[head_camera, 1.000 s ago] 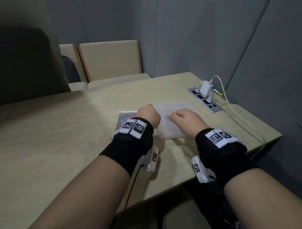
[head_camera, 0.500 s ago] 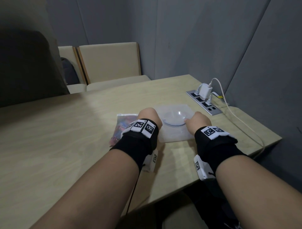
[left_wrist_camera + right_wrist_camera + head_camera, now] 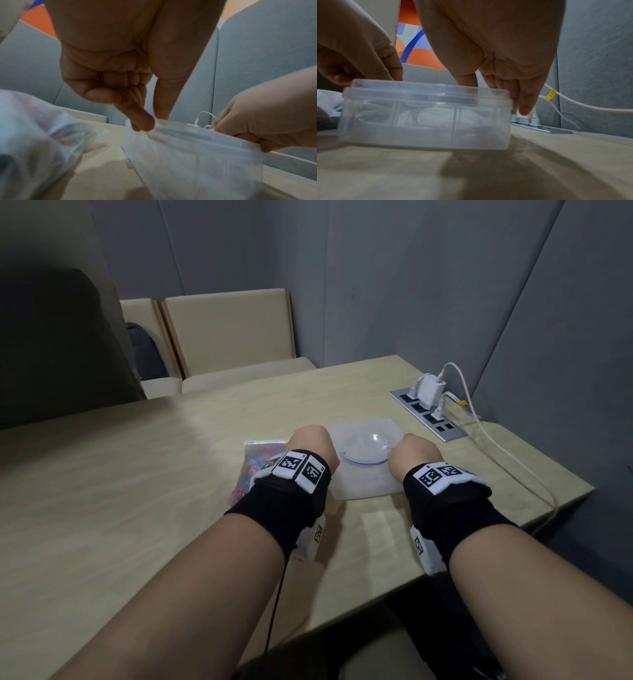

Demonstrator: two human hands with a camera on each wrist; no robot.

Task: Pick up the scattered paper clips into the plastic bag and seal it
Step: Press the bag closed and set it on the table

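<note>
A translucent plastic box (image 3: 366,460) with a lid stands on the table (image 3: 137,491) between my hands. My left hand (image 3: 310,443) pinches the lid's left edge between thumb and fingers (image 3: 144,121). My right hand (image 3: 412,453) grips the right edge, with its thumb on top and fingers (image 3: 525,106) down the side. In the right wrist view the box (image 3: 426,116) looks slightly tilted and blurred. A clear plastic bag (image 3: 255,463) holding colourful paper clips lies flat just left of the box, partly under my left wrist. No loose clips show.
A power strip (image 3: 428,419) with a white charger (image 3: 430,390) is set into the table at the right, and its cable (image 3: 496,446) trails over the right edge. Beige chairs (image 3: 229,337) stand behind the table. Grey partition walls close in the back and right.
Both hands slid from the top of the box out to its left and right edges and now hold it there. The lid's round centre has come into view.
</note>
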